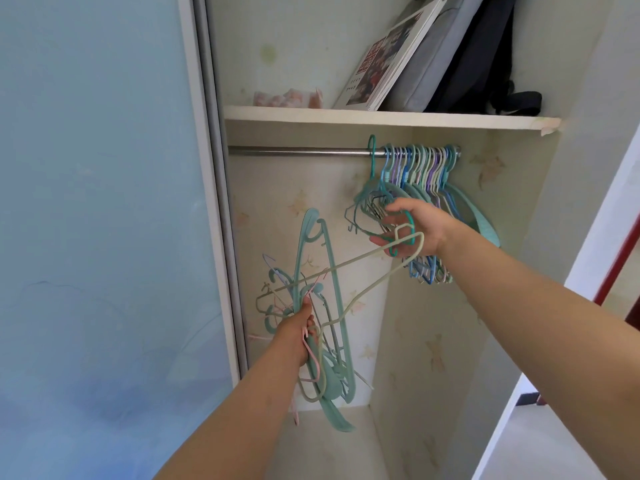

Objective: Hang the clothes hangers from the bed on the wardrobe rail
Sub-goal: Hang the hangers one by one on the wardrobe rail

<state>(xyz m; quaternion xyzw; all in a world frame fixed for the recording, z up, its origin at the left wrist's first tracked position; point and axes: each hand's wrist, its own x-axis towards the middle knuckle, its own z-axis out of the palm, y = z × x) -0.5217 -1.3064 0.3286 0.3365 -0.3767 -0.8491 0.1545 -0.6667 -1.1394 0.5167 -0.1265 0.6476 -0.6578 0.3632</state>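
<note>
Papered wardrobe, steel rail (304, 152), plastic hangers (420, 164)

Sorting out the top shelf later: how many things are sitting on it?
4, maybe more hidden: pink packet at the left, white book leaning mid-shelf, grey case behind it, dark bag at the right.
</note>
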